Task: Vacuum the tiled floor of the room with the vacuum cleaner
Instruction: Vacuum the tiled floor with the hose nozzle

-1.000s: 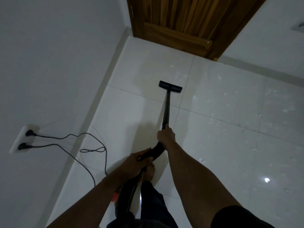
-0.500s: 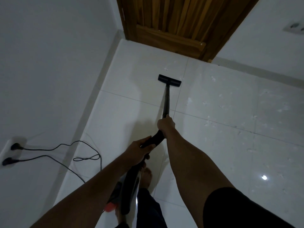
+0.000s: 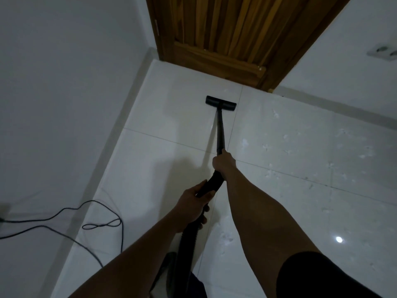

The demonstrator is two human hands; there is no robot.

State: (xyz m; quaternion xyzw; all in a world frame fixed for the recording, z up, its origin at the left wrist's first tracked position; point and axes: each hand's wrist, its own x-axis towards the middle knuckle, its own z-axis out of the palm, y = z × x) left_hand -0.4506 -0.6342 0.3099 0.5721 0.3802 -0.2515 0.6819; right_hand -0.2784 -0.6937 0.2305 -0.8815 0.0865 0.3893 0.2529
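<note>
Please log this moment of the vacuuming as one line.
left hand: gripping hose end | right hand: gripping wand | floor head: flat on tiles near door | cords: loose by left wall

The floor head [image 3: 220, 103] rests flat on the tiled floor [image 3: 300, 168] near the corner, just before the door [image 3: 225, 35] and right of the left wall [image 3: 64, 82]. From it the wand [image 3: 220, 132] runs back to the right hand [image 3: 223, 163], with the left hand [image 3: 193, 204] behind it on the hose [image 3: 188, 244]. A cable [image 3: 101, 224] loops on the floor by the left wall (its far end runs out of view), and scattered specks [image 3: 245, 144] lie on the tiles to the right of the wand.
</note>
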